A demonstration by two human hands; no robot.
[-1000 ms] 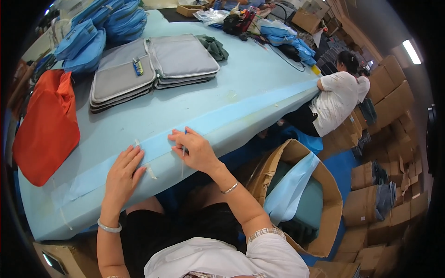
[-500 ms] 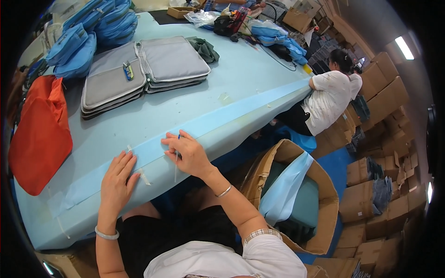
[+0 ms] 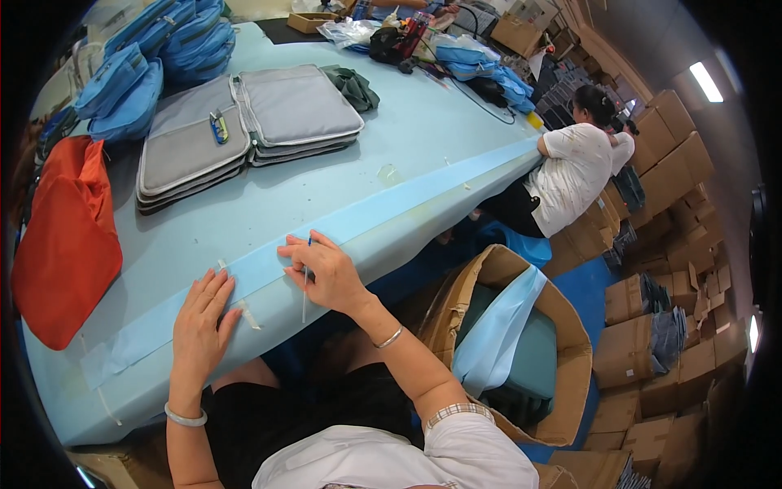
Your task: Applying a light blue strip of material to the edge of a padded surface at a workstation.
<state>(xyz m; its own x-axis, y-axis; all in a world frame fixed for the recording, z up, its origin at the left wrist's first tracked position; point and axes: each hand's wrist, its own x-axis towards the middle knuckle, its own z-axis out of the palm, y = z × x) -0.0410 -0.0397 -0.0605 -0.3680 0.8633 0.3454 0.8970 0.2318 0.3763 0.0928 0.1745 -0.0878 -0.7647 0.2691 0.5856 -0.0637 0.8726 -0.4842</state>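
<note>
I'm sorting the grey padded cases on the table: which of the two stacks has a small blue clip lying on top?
The left stack, beside the orange bag; the right stack's top is bare.

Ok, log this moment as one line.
left hand: flat on blue strip | right hand: pinching thin stick on strip | table: grey cases, orange bag
</note>
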